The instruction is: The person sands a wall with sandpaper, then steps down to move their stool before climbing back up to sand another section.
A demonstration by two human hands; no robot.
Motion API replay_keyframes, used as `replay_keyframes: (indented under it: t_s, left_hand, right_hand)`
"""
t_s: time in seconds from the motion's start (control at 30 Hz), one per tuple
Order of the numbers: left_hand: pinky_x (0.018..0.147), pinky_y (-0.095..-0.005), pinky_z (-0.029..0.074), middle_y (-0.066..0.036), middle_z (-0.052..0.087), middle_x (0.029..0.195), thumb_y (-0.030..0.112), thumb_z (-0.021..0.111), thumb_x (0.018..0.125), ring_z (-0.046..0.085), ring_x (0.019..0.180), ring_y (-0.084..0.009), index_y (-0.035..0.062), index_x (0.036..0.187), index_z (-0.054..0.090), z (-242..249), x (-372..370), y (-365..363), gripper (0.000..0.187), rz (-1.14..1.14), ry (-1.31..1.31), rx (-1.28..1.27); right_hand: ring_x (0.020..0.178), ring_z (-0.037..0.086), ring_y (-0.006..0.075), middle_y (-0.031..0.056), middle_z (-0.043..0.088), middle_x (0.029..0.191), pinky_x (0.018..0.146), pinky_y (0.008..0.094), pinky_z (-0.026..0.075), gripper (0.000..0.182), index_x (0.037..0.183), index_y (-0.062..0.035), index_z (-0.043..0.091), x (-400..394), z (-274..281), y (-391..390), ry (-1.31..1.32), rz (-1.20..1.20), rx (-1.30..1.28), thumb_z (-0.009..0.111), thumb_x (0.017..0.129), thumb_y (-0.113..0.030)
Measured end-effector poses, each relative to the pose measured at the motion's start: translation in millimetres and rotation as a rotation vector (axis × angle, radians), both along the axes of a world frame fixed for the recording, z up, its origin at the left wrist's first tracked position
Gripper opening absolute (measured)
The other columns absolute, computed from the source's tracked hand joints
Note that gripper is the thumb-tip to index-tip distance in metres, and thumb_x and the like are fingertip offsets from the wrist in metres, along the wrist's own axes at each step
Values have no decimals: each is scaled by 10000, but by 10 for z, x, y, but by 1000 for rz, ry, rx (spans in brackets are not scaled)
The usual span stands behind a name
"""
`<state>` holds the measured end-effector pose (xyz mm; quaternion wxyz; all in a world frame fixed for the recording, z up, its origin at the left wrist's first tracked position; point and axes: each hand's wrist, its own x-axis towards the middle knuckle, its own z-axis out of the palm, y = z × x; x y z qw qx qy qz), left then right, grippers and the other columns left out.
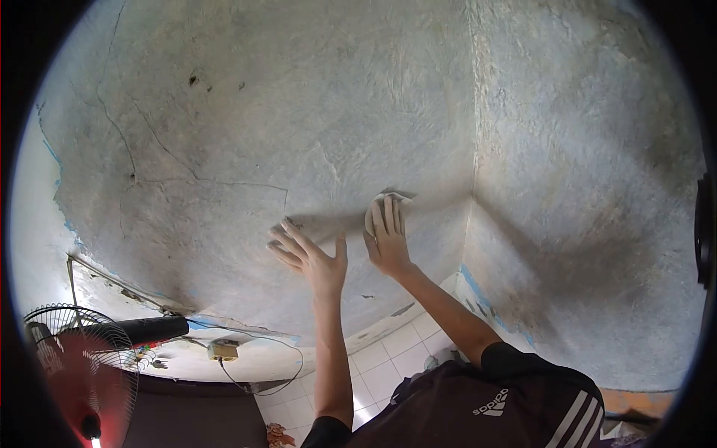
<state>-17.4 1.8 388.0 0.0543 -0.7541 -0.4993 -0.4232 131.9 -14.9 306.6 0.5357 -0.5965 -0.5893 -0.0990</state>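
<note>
My right hand presses a folded sheet of sandpaper flat against the grey plaster wall. The sheet's pale and dark edges stick out past my fingertips and along the thumb side; the rest lies hidden under the palm. To the left, my left hand is spread on the same wall with fingers and thumb apart, holding nothing. Just above its fingertips, a thin crack runs down the plaster.
A wall corner stands to the right. At lower left are a fan with a red centre, a yellowish socket box with a cable, and a dark covered surface. White floor tiles show below my arms.
</note>
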Motion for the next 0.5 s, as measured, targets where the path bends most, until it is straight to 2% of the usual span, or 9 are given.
replay_keyframes:
  t_s: [0.03, 0.13, 0.2, 0.27, 0.4, 0.5]
  left_hand:
    - [1119, -728, -31, -368, -93, 1600, 373, 737, 879, -221, 1427, -597, 31, 1594, -47, -2, 65, -83, 1115, -19, -48, -33]
    - [1113, -728, -41, -388, -118, 1584, 312, 711, 904, -230, 1423, -598, 32, 1592, -70, -110, 224, -143, 1078, -29, -82, -6]
    - [1115, -723, -43, -400, -140, 1572, 289, 696, 915, -231, 1424, -597, 38, 1593, -76, -218, 366, -199, 1058, -28, -113, -19]
    - [1116, -718, -44, -411, -162, 1560, 267, 681, 926, -231, 1424, -596, 43, 1593, -83, -337, 526, -219, 1039, -28, -149, -26]
    - [1127, -703, -29, -430, -196, 1539, 278, 649, 955, -222, 1427, -595, 70, 1595, -99, -644, 788, -236, 1006, 62, -302, -137]
    - [1138, -689, -4, -425, -202, 1542, 291, 635, 969, -206, 1435, -591, 77, 1596, -99, -661, 956, -240, 989, 88, -419, -174]
  right_hand:
    - [1471, 143, 549, 352, 207, 1577, 1163, 666, 119, 598, 1529, 57, 289, 97, 112, 86, 30, 1, 120, 384, 1047, -284]
    - [1470, 153, 547, 354, 200, 1580, 1168, 658, 120, 596, 1532, 47, 295, 469, 700, 149, 4, -90, 150, 373, 1052, -297]
    - [1472, 161, 539, 353, 199, 1581, 1173, 647, 123, 589, 1533, 36, 307, 661, 790, 175, 7, -78, 159, 362, 1056, -305]
    - [1469, 162, 545, 352, 201, 1581, 1176, 636, 137, 593, 1536, 29, 306, 767, 775, 73, -32, -17, 119, 368, 1056, -312]
    - [1462, 162, 558, 356, 172, 1586, 1173, 631, 154, 636, 1557, 20, 250, 715, -20, -76, -88, -24, -164, 419, 1041, -310]
    - [1463, 147, 564, 365, 158, 1585, 1173, 635, 141, 657, 1562, 23, 227, 734, 43, -149, -49, 30, -104, 439, 1033, -305]
